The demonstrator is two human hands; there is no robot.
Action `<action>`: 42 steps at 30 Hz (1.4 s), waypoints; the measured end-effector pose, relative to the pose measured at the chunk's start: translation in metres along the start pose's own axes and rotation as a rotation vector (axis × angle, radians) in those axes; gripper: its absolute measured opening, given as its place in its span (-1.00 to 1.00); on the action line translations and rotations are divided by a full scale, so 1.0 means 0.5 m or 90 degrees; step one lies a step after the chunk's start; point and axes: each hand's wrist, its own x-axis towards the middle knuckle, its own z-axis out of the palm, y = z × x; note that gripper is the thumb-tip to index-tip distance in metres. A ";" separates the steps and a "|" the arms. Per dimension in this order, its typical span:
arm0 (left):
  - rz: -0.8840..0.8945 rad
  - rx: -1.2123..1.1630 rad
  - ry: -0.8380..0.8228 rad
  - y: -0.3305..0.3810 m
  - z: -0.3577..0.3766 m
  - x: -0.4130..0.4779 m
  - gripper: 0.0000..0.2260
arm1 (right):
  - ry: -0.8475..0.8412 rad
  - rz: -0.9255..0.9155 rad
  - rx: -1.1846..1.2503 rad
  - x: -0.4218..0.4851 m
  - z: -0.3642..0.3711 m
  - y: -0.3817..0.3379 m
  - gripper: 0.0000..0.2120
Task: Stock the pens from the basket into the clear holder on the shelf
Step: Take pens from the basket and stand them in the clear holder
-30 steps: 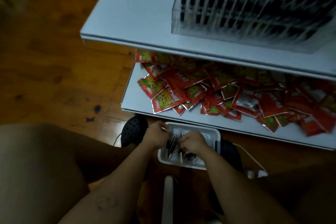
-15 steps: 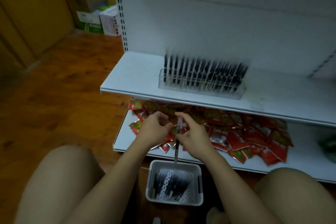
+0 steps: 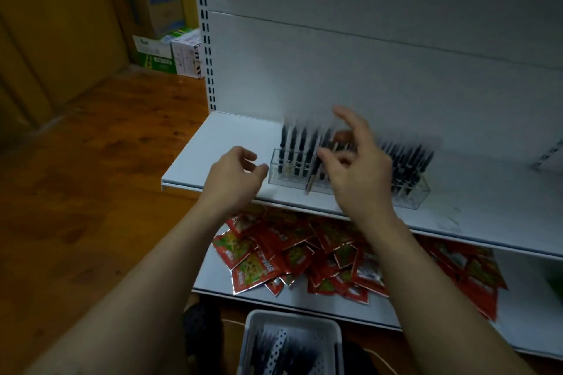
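- Your right grip [image 3: 356, 173] is up at the shelf [image 3: 213, 149], about 12 o'clock in your view. It pinches one dark pen [image 3: 313, 175] between the thumb and a bent finger, and the forefinger sticks up free.
- That pen hangs tilted, its pale lower end pointing toward 7 o'clock, right in front of the left part of the clear holder [image 3: 419, 196]. With the blur I cannot tell whether it touches the front wall.
- The clear holder stands on the shelf near the front edge. It is a long box running from 9 toward 3 o'clock, with rows of stocked pens [image 3: 293, 146] upright inside.
- Your left grip [image 3: 234, 179] hovers at 9 o'clock of the holder, just beside its left end. The fingers are loosely curled with nothing in them.
- Down at 6 o'clock, below the shelving, sits the white basket [image 3: 251, 326], with spare pens [image 3: 268, 350] lying in it.
- Between basket and holder, the lower shelf [image 3: 213, 280] carries a heap of red packets [image 3: 268, 256].
- Off at 10 o'clock, cardboard boxes [image 3: 158, 0] stand at the far end of the wooden floor [image 3: 91, 176], beside the shelving upright.
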 end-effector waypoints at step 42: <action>-0.071 0.206 -0.199 -0.113 0.074 -0.180 -0.78 | -0.346 0.255 -0.189 -0.299 0.113 0.166 -0.80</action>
